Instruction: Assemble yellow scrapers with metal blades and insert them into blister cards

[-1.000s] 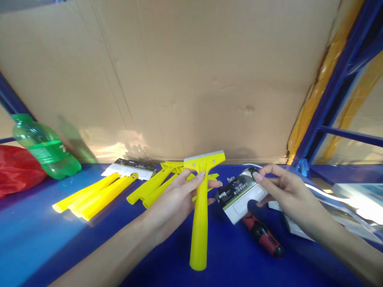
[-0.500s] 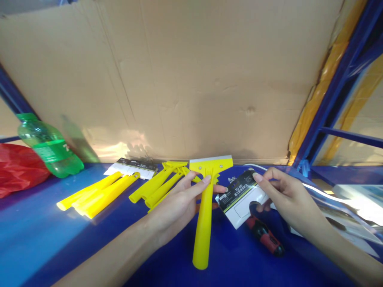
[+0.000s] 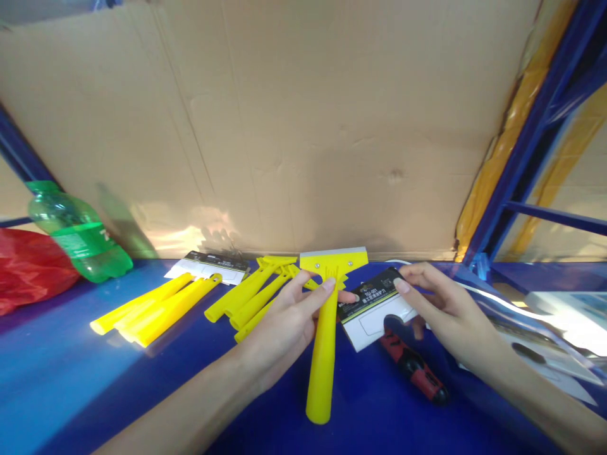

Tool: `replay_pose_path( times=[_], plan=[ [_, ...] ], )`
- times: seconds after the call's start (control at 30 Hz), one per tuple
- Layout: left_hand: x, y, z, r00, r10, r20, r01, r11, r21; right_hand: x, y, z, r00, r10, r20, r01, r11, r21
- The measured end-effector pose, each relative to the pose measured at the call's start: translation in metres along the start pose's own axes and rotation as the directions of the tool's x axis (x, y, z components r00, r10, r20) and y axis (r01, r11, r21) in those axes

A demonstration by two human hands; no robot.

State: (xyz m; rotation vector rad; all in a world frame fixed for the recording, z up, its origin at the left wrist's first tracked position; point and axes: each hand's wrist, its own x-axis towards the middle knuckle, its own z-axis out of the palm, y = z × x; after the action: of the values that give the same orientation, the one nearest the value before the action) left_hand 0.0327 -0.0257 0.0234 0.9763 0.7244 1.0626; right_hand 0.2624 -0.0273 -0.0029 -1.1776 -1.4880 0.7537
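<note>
A yellow scraper (image 3: pixel 321 354) with a metal blade along its top edge stands blade-up in my left hand (image 3: pixel 289 316), whose thumb and fingers pinch its neck. Two screws show on its head. Between the thumb and fingers of my right hand (image 3: pixel 441 303) is a black-and-white packaging card (image 3: pixel 374 309) with a rounded notch in its lower edge. The card sits just right of the scraper, close to my left fingertips; I cannot tell if they touch it. Below the card lies a red-and-black screwdriver (image 3: pixel 417 370), its upper end partly hidden.
Several yellow scraper handles (image 3: pixel 256 294) lie behind my left hand. More yellow scrapers (image 3: pixel 165 316) with cards attached lie further left. A green bottle (image 3: pixel 80 234) and red bag (image 3: pixel 33 272) stand at far left. Cardboard (image 3: pixel 284 126) rises behind. Plastic-wrapped items (image 3: pixel 545 360) lie right.
My right hand has moved slightly left with the card, bringing it nearer the scraper and turning it flatter. My left hand and the scraper have hardly moved.
</note>
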Motion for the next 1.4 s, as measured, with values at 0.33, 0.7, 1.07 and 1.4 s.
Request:
replay_pose_path(
  times=[0.33, 0.7, 1.07, 1.4],
  plan=[
    [-0.001, 0.005, -0.001, 1.0, 0.028, 0.002, -0.028, 0.997, -0.072, 0.0, 0.006, -0.002, 0.988, 0.027, 0.155, -0.049, 0.988, 0.143],
    [-0.001, 0.01, 0.002, 0.997, 0.079, -0.003, -0.078, 0.984, -0.158, 0.005, -0.016, -0.018, 0.932, 0.056, 0.358, -0.121, 0.979, 0.162],
    [0.015, 0.023, -0.004, 0.949, 0.225, -0.221, -0.266, 0.949, -0.172, 0.002, -0.022, -0.024, 0.886, -0.039, 0.463, -0.031, 0.989, 0.143],
    [0.018, 0.008, 0.009, 0.968, 0.168, -0.186, -0.22, 0.924, -0.311, -0.015, -0.019, 0.008, 0.868, 0.065, 0.492, -0.164, 0.973, 0.162]
  ],
)
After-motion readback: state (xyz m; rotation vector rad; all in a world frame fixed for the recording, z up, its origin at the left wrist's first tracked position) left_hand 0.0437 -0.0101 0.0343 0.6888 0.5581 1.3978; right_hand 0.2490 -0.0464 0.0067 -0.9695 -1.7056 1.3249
